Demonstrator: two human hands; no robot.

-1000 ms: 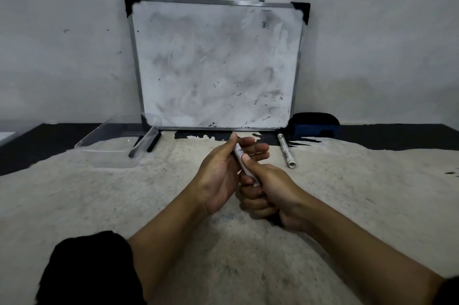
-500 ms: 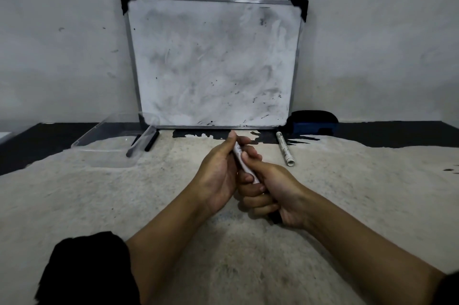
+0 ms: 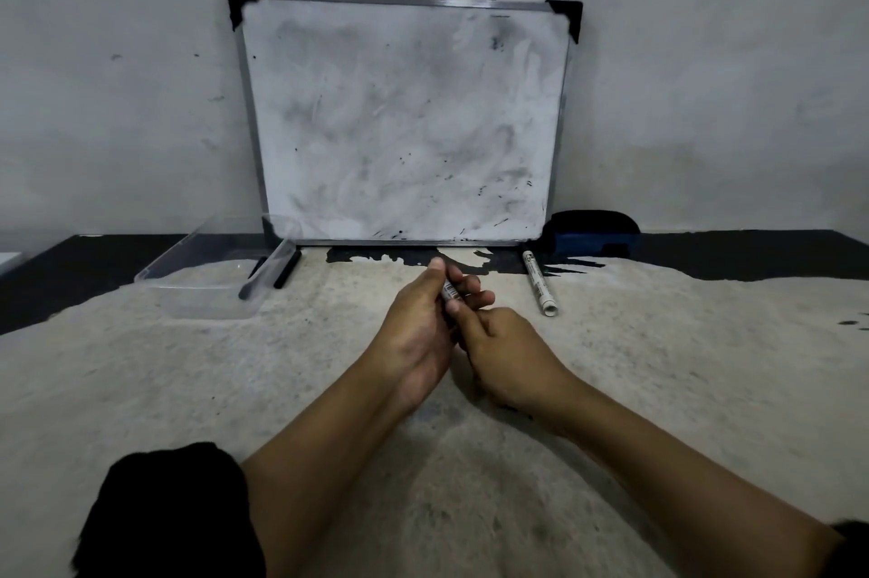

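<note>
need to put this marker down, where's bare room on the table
Bare tabletop lies between the clear tray and the left hand, and right of the loose marker. Crowded along the whiteboard foot: tray, black marker, eraser.

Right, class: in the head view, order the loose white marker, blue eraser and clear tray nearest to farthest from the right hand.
1. loose white marker, just ahead of the right hand.
2. blue eraser, farther back, right.
3. clear tray, far left.

Both hands, left hand (image 3: 414,333) and right hand (image 3: 510,356), grip marker (image 3: 450,292) over surface (image 3: 658,366), whiteboard (image 3: 404,121) behind.
</note>
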